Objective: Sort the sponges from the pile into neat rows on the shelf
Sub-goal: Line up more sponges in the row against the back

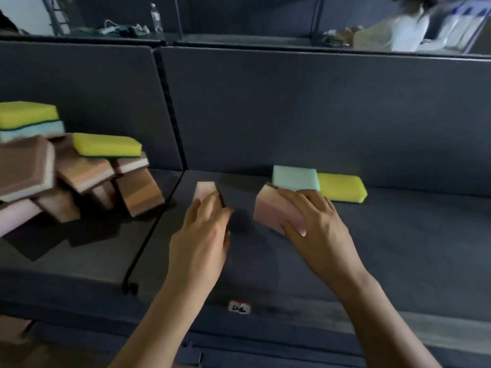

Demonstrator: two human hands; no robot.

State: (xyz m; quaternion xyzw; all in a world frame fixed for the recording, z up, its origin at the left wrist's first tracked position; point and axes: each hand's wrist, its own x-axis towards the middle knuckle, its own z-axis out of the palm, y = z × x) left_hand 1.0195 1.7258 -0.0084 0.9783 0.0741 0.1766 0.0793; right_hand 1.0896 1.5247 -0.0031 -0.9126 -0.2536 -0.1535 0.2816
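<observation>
A pile of sponges (77, 171), brown-and-pink with yellow and light blue ones on top, fills the left bay of the dark shelf (398, 235). In the right bay a light blue sponge (295, 177) and a yellow sponge (342, 187) lie side by side near the back wall. My left hand (204, 229) grips a pink sponge with a brown edge (206, 189), held on its side just right of the divider. My right hand (310, 216) grips a second pink sponge (273, 208), tilted, in front of the light blue one.
A thin black divider rod (156, 221) separates the two bays. A small white label (239, 307) sits on the shelf's front edge. Above, an upper shelf carries a water bottle (156, 17) and clutter. A person in white (398, 30) is at the far right.
</observation>
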